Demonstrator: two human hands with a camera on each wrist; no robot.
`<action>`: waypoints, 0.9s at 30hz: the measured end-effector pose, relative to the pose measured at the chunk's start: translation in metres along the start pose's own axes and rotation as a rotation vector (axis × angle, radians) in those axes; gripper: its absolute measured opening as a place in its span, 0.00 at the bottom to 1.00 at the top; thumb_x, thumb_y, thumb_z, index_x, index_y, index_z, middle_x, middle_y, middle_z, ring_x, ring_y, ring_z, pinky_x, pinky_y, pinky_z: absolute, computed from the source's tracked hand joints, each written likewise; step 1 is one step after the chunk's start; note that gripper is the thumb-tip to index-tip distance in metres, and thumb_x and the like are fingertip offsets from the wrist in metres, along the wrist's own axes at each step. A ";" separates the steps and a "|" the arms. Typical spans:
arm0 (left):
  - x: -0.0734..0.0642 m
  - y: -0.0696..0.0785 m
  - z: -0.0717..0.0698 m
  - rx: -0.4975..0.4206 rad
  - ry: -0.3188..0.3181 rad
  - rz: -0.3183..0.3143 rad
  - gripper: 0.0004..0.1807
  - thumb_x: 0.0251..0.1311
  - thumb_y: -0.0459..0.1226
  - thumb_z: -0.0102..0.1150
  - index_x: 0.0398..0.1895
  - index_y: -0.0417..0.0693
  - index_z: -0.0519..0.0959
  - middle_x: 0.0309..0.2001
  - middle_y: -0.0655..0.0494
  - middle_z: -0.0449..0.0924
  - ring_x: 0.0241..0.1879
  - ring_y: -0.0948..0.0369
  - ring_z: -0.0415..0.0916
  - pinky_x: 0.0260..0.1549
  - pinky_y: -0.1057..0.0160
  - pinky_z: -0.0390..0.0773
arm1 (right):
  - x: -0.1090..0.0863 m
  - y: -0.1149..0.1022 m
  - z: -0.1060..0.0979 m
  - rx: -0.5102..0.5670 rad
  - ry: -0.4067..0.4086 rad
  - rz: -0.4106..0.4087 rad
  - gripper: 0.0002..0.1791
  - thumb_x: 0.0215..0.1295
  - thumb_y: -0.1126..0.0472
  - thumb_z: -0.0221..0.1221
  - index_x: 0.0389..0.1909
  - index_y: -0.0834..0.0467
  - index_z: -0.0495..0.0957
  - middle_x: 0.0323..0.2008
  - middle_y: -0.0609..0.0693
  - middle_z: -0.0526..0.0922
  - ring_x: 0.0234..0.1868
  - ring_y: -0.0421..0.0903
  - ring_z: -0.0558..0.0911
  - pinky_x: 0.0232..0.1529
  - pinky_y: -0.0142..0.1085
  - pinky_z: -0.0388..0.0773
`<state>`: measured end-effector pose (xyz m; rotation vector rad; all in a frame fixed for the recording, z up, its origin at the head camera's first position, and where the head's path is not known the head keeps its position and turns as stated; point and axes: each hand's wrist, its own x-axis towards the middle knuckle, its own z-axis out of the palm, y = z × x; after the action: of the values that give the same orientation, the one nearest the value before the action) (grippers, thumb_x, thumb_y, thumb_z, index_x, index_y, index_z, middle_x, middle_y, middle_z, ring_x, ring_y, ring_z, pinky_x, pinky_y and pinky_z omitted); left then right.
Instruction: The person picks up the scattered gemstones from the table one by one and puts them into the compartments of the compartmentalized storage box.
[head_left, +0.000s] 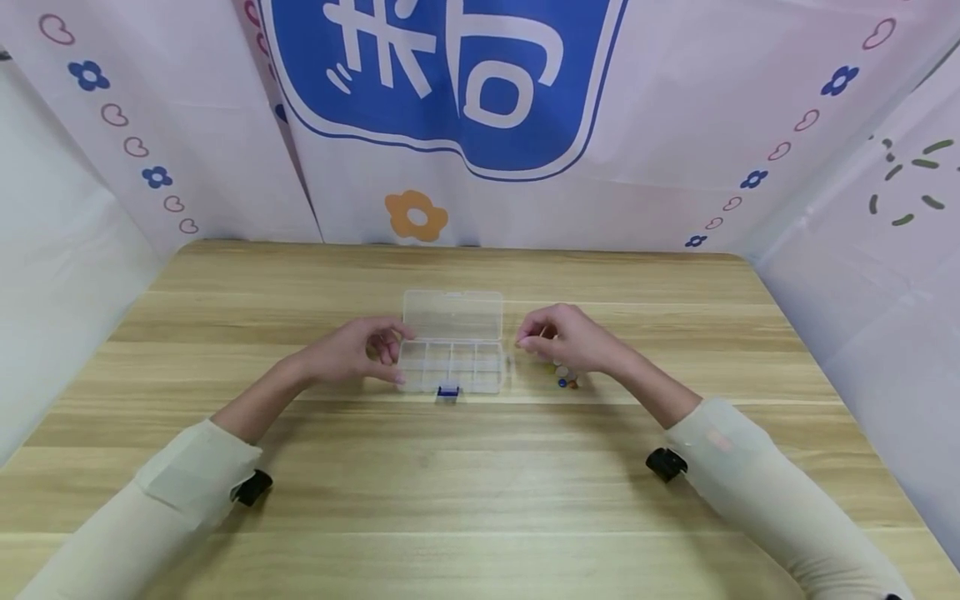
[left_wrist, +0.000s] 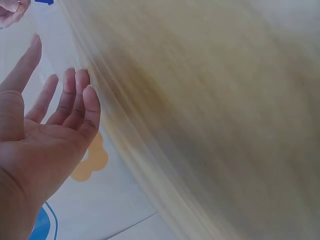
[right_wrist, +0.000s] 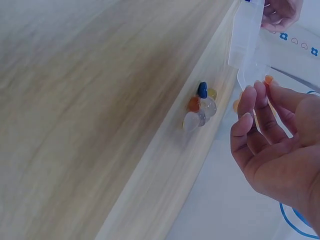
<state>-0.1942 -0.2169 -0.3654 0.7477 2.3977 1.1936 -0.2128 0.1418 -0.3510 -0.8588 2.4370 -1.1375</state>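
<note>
A clear plastic compartment box (head_left: 451,367) lies on the table with its lid (head_left: 453,315) raised back and a blue latch (head_left: 447,392) at the front. My left hand (head_left: 367,350) is at its left side, thumb near the front corner and index finger near the back; the fingers are spread and loosely bent. Right of the box, my right hand (head_left: 566,337) pinches a small orange bead (right_wrist: 269,80) between thumb and fingertip. Below that hand sits a little cluster of shiny beads: blue (right_wrist: 202,90), orange (right_wrist: 194,104), yellowish (right_wrist: 212,94) and clear (right_wrist: 190,121).
The wood-grain table (head_left: 450,483) runs back to a white printed cloth (head_left: 600,208) with a blue sign and flowers. More white cloth (head_left: 885,292) hangs along the right side. Black wrist straps (head_left: 666,464) are on both sleeves.
</note>
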 end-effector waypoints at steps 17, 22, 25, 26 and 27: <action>0.001 0.001 0.000 -0.036 -0.010 -0.052 0.31 0.58 0.30 0.75 0.62 0.29 0.72 0.34 0.49 0.76 0.37 0.55 0.73 0.41 0.64 0.76 | 0.014 -0.007 0.009 0.017 -0.015 -0.035 0.07 0.74 0.66 0.61 0.42 0.66 0.85 0.37 0.59 0.86 0.33 0.54 0.82 0.34 0.33 0.79; 0.001 0.001 0.000 -0.067 -0.023 -0.067 0.31 0.58 0.29 0.74 0.62 0.29 0.70 0.31 0.50 0.75 0.33 0.57 0.71 0.37 0.66 0.74 | 0.017 -0.011 0.011 0.018 -0.021 -0.042 0.07 0.74 0.67 0.61 0.43 0.68 0.84 0.37 0.57 0.86 0.35 0.56 0.83 0.36 0.36 0.82; 0.002 0.001 0.001 -0.103 -0.034 -0.071 0.32 0.58 0.28 0.73 0.62 0.28 0.69 0.30 0.50 0.74 0.31 0.60 0.69 0.34 0.67 0.73 | 0.018 -0.012 0.012 0.023 -0.025 -0.051 0.07 0.74 0.67 0.61 0.43 0.68 0.84 0.36 0.57 0.86 0.35 0.58 0.84 0.37 0.40 0.83; 0.002 0.000 0.001 -0.113 -0.037 -0.072 0.31 0.58 0.27 0.73 0.62 0.28 0.68 0.29 0.51 0.74 0.30 0.60 0.69 0.33 0.67 0.72 | 0.018 -0.013 0.013 0.027 -0.026 -0.052 0.07 0.74 0.67 0.61 0.43 0.68 0.84 0.36 0.58 0.86 0.35 0.58 0.84 0.37 0.42 0.83; 0.002 0.000 0.001 -0.123 -0.040 -0.073 0.31 0.59 0.27 0.73 0.62 0.28 0.68 0.29 0.51 0.74 0.29 0.61 0.68 0.33 0.67 0.72 | 0.019 -0.013 0.013 0.028 -0.027 -0.056 0.07 0.74 0.67 0.61 0.43 0.68 0.84 0.36 0.58 0.86 0.35 0.58 0.84 0.38 0.43 0.84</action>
<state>-0.1951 -0.2149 -0.3660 0.6341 2.2754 1.2713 -0.2157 0.1159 -0.3498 -0.9329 2.3835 -1.1689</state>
